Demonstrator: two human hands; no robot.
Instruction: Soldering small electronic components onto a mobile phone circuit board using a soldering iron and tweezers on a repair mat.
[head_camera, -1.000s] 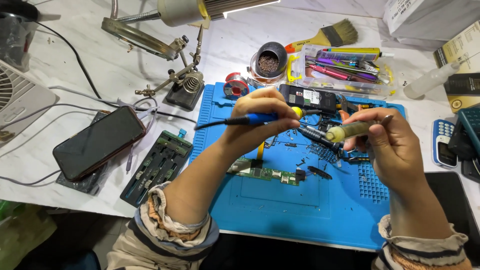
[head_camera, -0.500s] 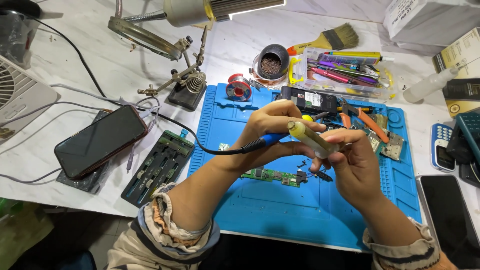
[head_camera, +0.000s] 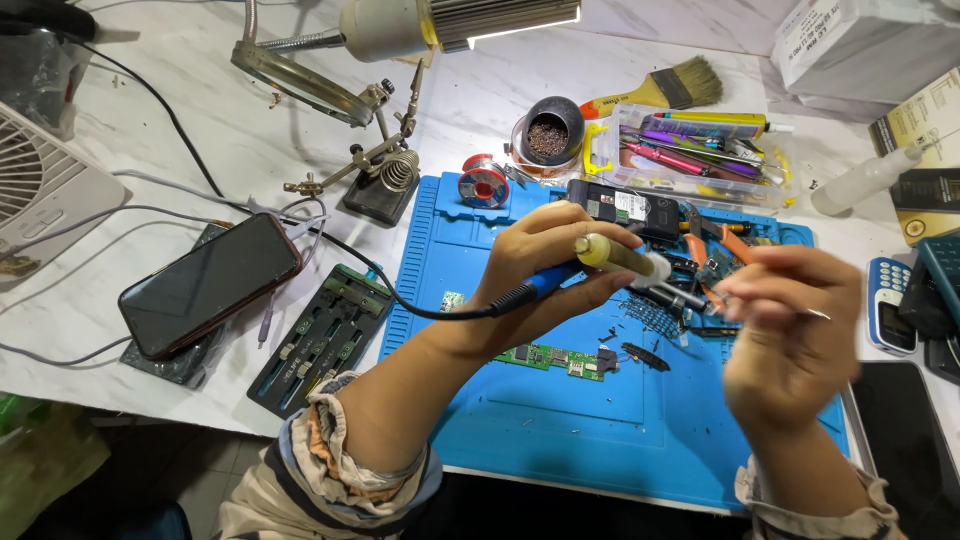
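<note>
Here, closest to me, my right hand (head_camera: 790, 325) hangs above the right part of the blue mat (head_camera: 560, 440), blurred, its fingers curled in; something thin and pale pokes out past the knuckles, but I cannot tell whether I am gripping it. My left hand (head_camera: 545, 265) is clenched around the soldering iron (head_camera: 600, 258), which has a blue grip and a yellowish barrel pointing right toward my other hand, its black cord (head_camera: 400, 300) trailing off to the left. Under that hand, flat on the mat, lies a small green circuit board (head_camera: 548, 357), with a little black part (head_camera: 645, 355) just beside it to the right. Left of the mat sit a dark slotted tray (head_camera: 320, 338) and a black phone (head_camera: 210, 285) face up on the white table (head_camera: 120, 400). Further back on the mat rest a spool of solder (head_camera: 484, 186), a dark phone body (head_camera: 625, 208) and orange-handled pliers (head_camera: 722, 245). Beyond these stand a round tin of brass wool (head_camera: 548, 135), a clear box of tools (head_camera: 690, 160), a paintbrush (head_camera: 665, 92), a clamp stand with a magnifier (head_camera: 375, 170) and, at the far edge, the lamp (head_camera: 450, 22).
</note>
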